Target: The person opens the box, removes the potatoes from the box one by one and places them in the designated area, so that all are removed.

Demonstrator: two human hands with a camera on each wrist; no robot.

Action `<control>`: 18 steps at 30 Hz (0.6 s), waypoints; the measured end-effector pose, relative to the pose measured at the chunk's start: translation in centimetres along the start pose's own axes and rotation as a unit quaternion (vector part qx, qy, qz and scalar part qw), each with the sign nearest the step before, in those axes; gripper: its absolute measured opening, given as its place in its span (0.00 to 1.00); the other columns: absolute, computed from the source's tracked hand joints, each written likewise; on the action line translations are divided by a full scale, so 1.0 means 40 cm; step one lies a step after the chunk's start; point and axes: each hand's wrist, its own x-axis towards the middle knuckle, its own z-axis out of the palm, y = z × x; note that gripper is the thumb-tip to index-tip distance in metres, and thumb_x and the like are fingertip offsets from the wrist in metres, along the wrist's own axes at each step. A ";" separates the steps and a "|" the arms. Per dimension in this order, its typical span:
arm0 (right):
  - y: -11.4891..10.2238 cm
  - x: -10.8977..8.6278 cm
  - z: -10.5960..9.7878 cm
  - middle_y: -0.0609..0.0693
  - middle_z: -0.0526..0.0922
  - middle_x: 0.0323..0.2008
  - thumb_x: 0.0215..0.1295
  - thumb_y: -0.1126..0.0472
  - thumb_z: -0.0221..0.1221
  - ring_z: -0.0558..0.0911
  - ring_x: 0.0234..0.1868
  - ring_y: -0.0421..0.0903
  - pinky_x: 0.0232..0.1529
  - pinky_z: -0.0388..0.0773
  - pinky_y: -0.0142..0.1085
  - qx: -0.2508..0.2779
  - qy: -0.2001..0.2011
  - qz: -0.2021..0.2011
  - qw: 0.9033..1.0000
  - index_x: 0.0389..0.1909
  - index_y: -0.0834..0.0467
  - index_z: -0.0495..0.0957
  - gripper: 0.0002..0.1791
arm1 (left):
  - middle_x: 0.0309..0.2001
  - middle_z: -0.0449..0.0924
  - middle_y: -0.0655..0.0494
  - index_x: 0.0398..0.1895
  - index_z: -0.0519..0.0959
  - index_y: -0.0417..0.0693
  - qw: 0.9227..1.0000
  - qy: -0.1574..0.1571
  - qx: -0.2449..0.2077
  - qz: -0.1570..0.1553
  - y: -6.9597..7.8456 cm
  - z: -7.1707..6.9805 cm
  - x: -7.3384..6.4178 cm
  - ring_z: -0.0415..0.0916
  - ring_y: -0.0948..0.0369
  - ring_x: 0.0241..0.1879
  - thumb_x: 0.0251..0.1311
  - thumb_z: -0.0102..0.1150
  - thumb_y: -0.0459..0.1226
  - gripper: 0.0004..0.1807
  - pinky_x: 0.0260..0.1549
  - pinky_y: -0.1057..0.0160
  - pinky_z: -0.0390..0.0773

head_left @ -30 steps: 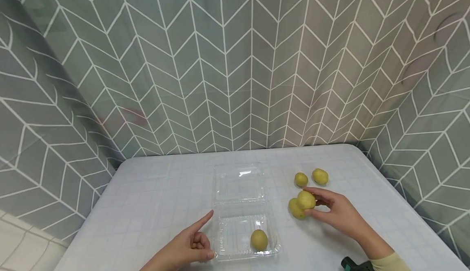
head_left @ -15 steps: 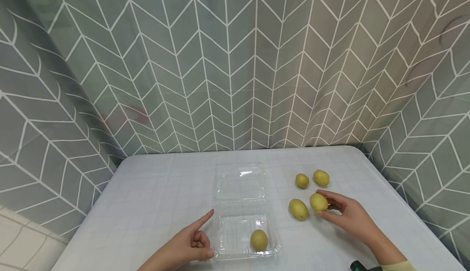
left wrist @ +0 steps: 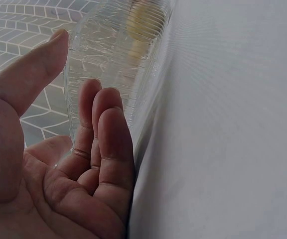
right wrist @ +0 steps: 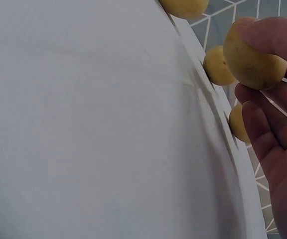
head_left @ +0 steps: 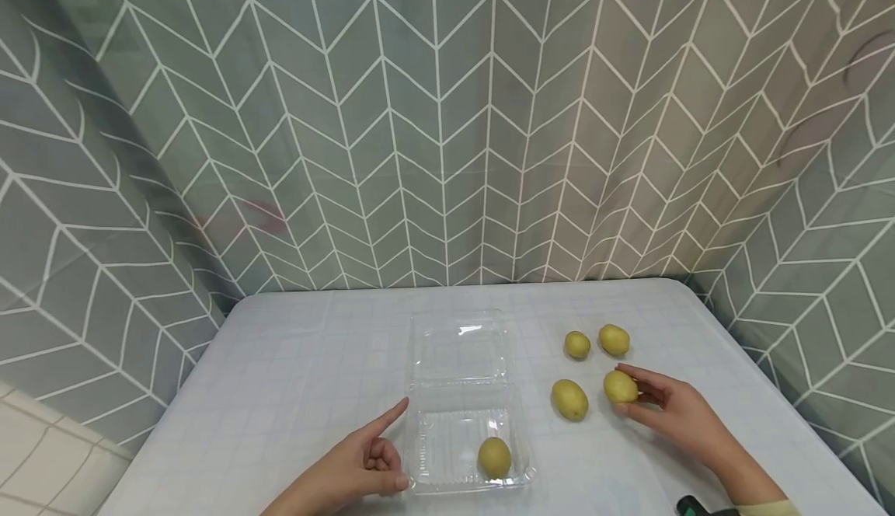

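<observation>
My right hand (head_left: 674, 411) pinches a lemon (head_left: 615, 385) between thumb and fingertips, over the right part of the table. In the right wrist view the held lemon (right wrist: 250, 62) hangs off the cloth, with other lemons behind it. Just left of it lies another lemon (head_left: 569, 399). My left hand (head_left: 356, 458) is beside the left edge of a clear plastic clamshell box (head_left: 444, 454), index finger stretched along it and thumb at its near corner. The other fingers are bent loosely. Inside the box, toward its near right corner, sits one lemon (head_left: 494, 458).
Farther back on the right lie a small lemon (head_left: 576, 344) and a larger lemon (head_left: 614, 339). The box's lid (head_left: 459, 345) is folded back flat, away from me. A white cloth covers the table (head_left: 315, 368); a patterned curtain (head_left: 447, 127) closes off the back and sides.
My right hand has moved right with the lemon, away from the lemon it overlapped, which stays on the table. My left hand and the box have hardly moved.
</observation>
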 end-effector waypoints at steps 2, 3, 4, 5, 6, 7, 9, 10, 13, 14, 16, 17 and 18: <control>0.006 -0.001 -0.001 0.58 0.78 0.58 0.57 0.54 0.72 0.79 0.49 0.32 0.46 0.77 0.29 0.004 0.000 0.001 1.000 0.63 0.64 0.74 0.35 | 0.32 0.79 0.50 0.80 0.46 0.49 1.000 0.001 0.000 -0.002 -0.001 0.000 0.001 0.75 0.60 0.32 0.57 0.70 0.35 0.53 0.32 0.68 0.76; 0.008 -0.001 -0.002 0.58 0.78 0.58 0.57 0.54 0.72 0.79 0.48 0.32 0.46 0.77 0.28 0.004 0.000 0.002 1.000 0.63 0.65 0.74 0.35 | 0.32 0.79 0.50 0.80 0.47 0.49 1.000 0.001 0.000 -0.002 -0.002 -0.001 0.002 0.75 0.60 0.32 0.57 0.71 0.35 0.53 0.32 0.68 0.76; 0.010 -0.001 -0.003 0.59 0.78 0.58 0.57 0.54 0.72 0.79 0.48 0.32 0.46 0.77 0.28 0.006 0.000 0.003 1.000 0.63 0.65 0.74 0.35 | 0.32 0.79 0.50 0.80 0.47 0.49 1.000 -0.001 0.001 0.000 -0.002 -0.001 0.002 0.75 0.61 0.32 0.57 0.71 0.35 0.53 0.32 0.68 0.76; 0.012 -0.001 -0.003 0.59 0.78 0.58 0.57 0.54 0.72 0.79 0.48 0.32 0.46 0.77 0.29 0.008 0.000 0.004 1.000 0.63 0.65 0.74 0.35 | 0.32 0.79 0.50 0.80 0.47 0.49 1.000 -0.002 0.001 0.003 -0.003 -0.002 0.003 0.76 0.61 0.32 0.57 0.71 0.36 0.53 0.33 0.68 0.77; 0.015 -0.001 -0.003 0.59 0.79 0.58 0.57 0.54 0.72 0.80 0.48 0.32 0.46 0.77 0.29 0.008 -0.001 0.003 1.000 0.63 0.65 0.74 0.35 | 0.32 0.79 0.50 0.80 0.47 0.49 1.000 -0.002 0.000 0.005 -0.002 -0.002 0.004 0.76 0.61 0.32 0.57 0.71 0.36 0.53 0.33 0.67 0.77; 0.017 -0.001 -0.003 0.59 0.79 0.58 0.57 0.54 0.72 0.80 0.48 0.33 0.45 0.77 0.29 0.007 0.000 0.002 1.000 0.62 0.66 0.74 0.35 | 0.32 0.79 0.50 0.80 0.47 0.49 1.000 -0.003 0.001 0.006 -0.003 -0.003 0.004 0.76 0.61 0.32 0.56 0.71 0.36 0.53 0.33 0.67 0.77; 0.021 -0.001 -0.002 0.59 0.79 0.57 0.57 0.55 0.72 0.80 0.46 0.33 0.45 0.78 0.29 0.003 0.001 -0.001 1.000 0.62 0.66 0.75 0.34 | 0.32 0.79 0.50 0.80 0.48 0.50 1.000 0.001 0.005 0.004 -0.003 -0.004 0.005 0.76 0.61 0.32 0.56 0.72 0.37 0.54 0.33 0.67 0.78; 0.023 -0.001 -0.002 0.58 0.80 0.57 0.57 0.55 0.72 0.81 0.46 0.34 0.45 0.78 0.30 0.001 0.002 -0.002 1.000 0.61 0.66 0.75 0.34 | 0.32 0.79 0.49 0.80 0.48 0.50 1.000 0.002 0.007 0.003 -0.003 -0.003 0.005 0.76 0.61 0.32 0.56 0.72 0.37 0.54 0.33 0.67 0.78; 0.029 -0.002 -0.001 0.58 0.80 0.56 0.57 0.56 0.72 0.81 0.44 0.35 0.44 0.78 0.31 -0.005 0.003 -0.008 1.000 0.61 0.66 0.76 0.33 | 0.32 0.79 0.49 0.80 0.48 0.51 1.000 0.006 0.010 -0.001 -0.003 -0.003 0.005 0.76 0.60 0.32 0.55 0.72 0.38 0.54 0.33 0.67 0.78; 0.030 -0.002 -0.001 0.58 0.80 0.55 0.57 0.57 0.72 0.81 0.43 0.36 0.43 0.79 0.31 -0.005 0.002 -0.009 1.000 0.61 0.66 0.76 0.32 | 0.32 0.79 0.49 0.80 0.48 0.51 1.000 0.006 0.010 -0.001 -0.003 -0.002 0.005 0.76 0.60 0.32 0.55 0.72 0.38 0.54 0.33 0.67 0.78; 0.032 -0.001 -0.001 0.58 0.81 0.55 0.57 0.58 0.72 0.81 0.42 0.37 0.42 0.79 0.32 -0.005 -0.001 -0.011 1.000 0.61 0.66 0.76 0.32 | 0.32 0.79 0.49 0.80 0.48 0.50 1.000 0.005 0.007 0.001 -0.002 -0.001 0.003 0.76 0.60 0.32 0.56 0.72 0.37 0.54 0.33 0.67 0.78; 0.033 0.000 -0.002 0.59 0.81 0.55 0.57 0.58 0.72 0.81 0.42 0.37 0.42 0.79 0.32 -0.006 -0.003 -0.012 1.000 0.61 0.66 0.76 0.32 | 0.32 0.79 0.49 0.80 0.48 0.50 1.000 0.004 0.005 0.002 -0.001 -0.001 0.002 0.76 0.60 0.32 0.56 0.72 0.37 0.54 0.33 0.67 0.78; 0.033 0.000 -0.002 0.59 0.80 0.55 0.57 0.58 0.72 0.82 0.42 0.37 0.42 0.79 0.32 -0.006 -0.006 -0.012 1.000 0.61 0.66 0.75 0.33 | 0.32 0.79 0.49 0.80 0.48 0.50 1.000 0.003 0.004 0.004 0.000 -0.001 0.001 0.76 0.61 0.32 0.56 0.72 0.37 0.54 0.33 0.67 0.78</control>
